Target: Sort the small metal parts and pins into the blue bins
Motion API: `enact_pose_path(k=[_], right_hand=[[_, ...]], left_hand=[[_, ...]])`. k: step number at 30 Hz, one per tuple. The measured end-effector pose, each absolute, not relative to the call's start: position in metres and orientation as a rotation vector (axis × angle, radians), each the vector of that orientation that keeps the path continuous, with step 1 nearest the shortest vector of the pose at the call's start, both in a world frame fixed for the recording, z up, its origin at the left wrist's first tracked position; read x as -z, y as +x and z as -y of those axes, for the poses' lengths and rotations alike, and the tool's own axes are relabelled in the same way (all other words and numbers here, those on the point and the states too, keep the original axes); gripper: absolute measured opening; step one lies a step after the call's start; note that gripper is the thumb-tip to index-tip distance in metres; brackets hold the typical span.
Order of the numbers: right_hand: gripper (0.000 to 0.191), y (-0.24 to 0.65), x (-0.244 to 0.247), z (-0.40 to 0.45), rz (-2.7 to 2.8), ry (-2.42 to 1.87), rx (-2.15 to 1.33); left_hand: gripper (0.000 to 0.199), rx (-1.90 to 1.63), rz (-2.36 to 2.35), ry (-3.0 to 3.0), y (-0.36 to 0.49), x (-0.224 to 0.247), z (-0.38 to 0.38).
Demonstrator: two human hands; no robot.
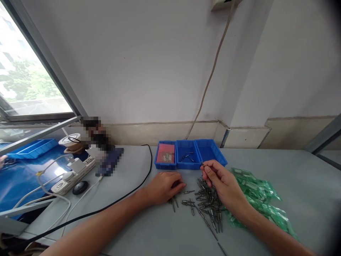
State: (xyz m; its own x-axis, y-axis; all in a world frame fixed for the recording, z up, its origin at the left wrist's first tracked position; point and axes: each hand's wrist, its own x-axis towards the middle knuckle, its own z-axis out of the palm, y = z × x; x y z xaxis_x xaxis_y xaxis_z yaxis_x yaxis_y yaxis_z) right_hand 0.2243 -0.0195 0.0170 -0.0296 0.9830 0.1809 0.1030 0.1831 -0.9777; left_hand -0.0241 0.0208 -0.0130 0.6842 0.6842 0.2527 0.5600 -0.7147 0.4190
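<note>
My right hand [222, 183] is raised over the pile, thumb and fingertips pinched on a small metal piece that looks like a blind rivet [203, 164], mostly covered by the fingers. Below it lies a loose heap of blind rivets [209, 199], long pins pointing several ways. My left hand [166, 186] rests on the table left of the heap with its fingers curled inward; what they hold, if anything, is hidden. A few rivets [174, 203] stick out beneath that hand. Behind both hands stand three joined blue bins; the middle bin [188, 166] contains several rivets.
The left bin [165, 166] holds a pink packet [162, 151]; the right bin [210, 151] stands beside the middle one. Green plastic bags [255, 188] lie at the right. Leftward are a black cable [128, 192], a power strip [74, 176] and a mouse [80, 187].
</note>
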Motion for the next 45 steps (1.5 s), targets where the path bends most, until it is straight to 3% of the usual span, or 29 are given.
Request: enact_pose_path(k=[29,45], right_hand=[[0.032,0.2239,-0.0217,0.0204,1.463,-1.211,-0.955],[0.047,0.2243,-0.0175,0.0184,1.412,-1.192,-0.944]], left_hand=[[0.026,-0.562,-0.983,2.61,-0.0245,0.0123,-0.0205],[0.026,-0.561,-0.985,2.612,-0.0241,0.0126,-0.0206]])
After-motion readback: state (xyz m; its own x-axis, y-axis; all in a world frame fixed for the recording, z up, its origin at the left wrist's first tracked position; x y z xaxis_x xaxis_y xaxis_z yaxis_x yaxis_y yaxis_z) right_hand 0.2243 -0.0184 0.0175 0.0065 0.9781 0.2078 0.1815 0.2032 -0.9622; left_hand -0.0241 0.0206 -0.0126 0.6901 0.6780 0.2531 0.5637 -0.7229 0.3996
